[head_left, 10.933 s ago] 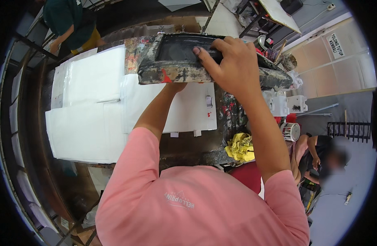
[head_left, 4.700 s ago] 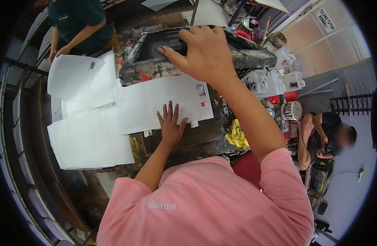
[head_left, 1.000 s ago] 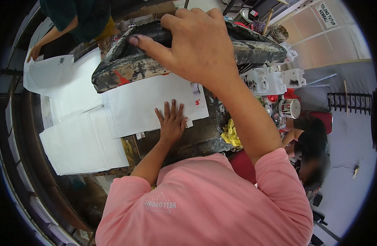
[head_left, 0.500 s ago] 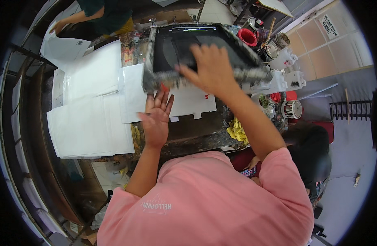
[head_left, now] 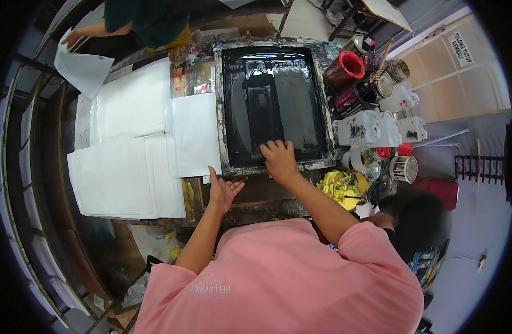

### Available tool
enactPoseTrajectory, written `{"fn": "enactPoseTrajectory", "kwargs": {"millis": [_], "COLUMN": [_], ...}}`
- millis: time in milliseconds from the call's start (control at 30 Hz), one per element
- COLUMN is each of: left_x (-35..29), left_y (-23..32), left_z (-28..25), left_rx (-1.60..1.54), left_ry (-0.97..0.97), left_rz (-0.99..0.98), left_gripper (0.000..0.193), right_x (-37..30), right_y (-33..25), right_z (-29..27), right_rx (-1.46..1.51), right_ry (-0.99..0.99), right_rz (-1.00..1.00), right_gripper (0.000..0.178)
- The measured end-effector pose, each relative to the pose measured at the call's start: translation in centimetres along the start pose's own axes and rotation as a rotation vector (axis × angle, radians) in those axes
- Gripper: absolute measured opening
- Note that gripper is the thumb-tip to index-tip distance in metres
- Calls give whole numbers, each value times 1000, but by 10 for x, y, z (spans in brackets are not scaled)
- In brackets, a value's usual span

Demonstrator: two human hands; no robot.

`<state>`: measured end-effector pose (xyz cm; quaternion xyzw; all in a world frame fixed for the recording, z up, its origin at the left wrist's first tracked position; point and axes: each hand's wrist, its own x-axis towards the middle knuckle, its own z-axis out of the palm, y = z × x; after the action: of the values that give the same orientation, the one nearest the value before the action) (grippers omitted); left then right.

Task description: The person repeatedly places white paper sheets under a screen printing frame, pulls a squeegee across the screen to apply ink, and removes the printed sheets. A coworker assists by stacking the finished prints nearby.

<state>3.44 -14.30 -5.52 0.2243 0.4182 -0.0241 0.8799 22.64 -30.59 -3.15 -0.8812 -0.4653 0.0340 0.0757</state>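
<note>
A silk-screen frame (head_left: 218,111) lies flat in the middle of the table, its mesh coated with wet black ink. Over its near inner edge, my right hand (head_left: 280,161) has its fingers curled down against the dark ink. What they grip, if anything, is hidden in the black. Just below the frame's near left corner, my left hand (head_left: 225,192) is open, palm up, fingertips close to the frame's edge. A white sheet (head_left: 195,136) lies against the frame's left side.
Stacks of white paper (head_left: 114,178) cover the table's left. Ink cans, including a red one (head_left: 350,65), white plastic jugs (head_left: 359,128) and a crumpled yellow cloth (head_left: 339,188) crowd the right. A co-worker's hand (head_left: 72,38) holds a sheet at far left. Another person (head_left: 420,211) sits at right.
The screen frame has come down from a tilted, raised position to lie flat, covering the printed sheet. My right hand has moved nearer and curled; my left hand has dropped slightly. The co-worker's sheet has shifted.
</note>
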Motion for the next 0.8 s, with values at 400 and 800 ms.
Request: {"fn": "enactPoseTrajectory", "kwargs": {"millis": [400, 800], "left_x": [-17, -93], "left_y": [-1, 51], "left_z": [17, 73], "left_rx": [93, 174], "left_ry": [127, -361], "left_rz": [62, 482], "left_gripper": [116, 96], "right_x": [184, 17], "right_y": [84, -28], "right_z": [-6, -181], "right_rx": [-72, 9], "right_ry": [-5, 315], "right_rz": [-21, -30], "right_gripper": [47, 52]}}
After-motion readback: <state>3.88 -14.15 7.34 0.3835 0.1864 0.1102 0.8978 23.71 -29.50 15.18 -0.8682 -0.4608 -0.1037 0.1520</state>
